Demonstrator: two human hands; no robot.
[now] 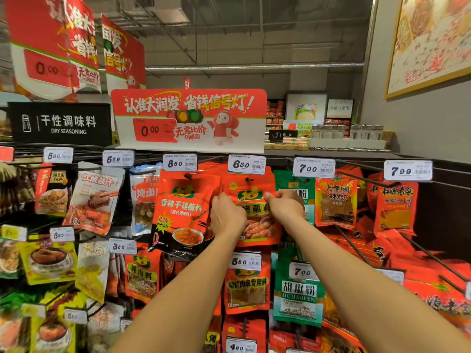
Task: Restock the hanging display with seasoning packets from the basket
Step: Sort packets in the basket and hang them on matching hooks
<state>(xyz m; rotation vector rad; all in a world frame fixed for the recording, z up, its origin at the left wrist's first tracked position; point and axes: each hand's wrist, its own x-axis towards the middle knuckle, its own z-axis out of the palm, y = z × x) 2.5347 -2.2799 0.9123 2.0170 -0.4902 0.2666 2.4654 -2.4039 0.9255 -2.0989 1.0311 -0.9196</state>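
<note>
Both hands raised to the top row of the hanging display. Left hand (pixel 226 217) pinches the left edge of an orange-red seasoning packet (pixel 254 215); right hand (pixel 286 207) pinches its right edge, fingers of both curled over the packet's upper half. The hands are apart, the packet's width between them. Packet sits upright, its top at the hook (pixel 246 180) under the 6.30 price tag (pixel 246 163); cannot tell whether the hole is fully on the hook. More packets of the same colour hang behind it.

Just left, touching or overlapping: a larger red-and-black packet (pixel 182 215) under the 8.50 tag (pixel 180 162). Just right, partly hidden by the right hand: a green pepper packet (pixel 295 186) under the 7.00 tag (pixel 313 167). Further right, a red chilli packet (pixel 335 203), then red packets beneath the 7.99 tag (pixel 407 170).

Row below: red packet with the 5.80 tag (pixel 246 261), green packet (pixel 298 296) marked HUHAOFEN.

Far left of the display: white and yellow packets, blurred. Above the top edge: red promotional sign (pixel 188 118) showing 0.00, and a black "DRY SEASONING" sign (pixel 60 123). Basket not in view.
</note>
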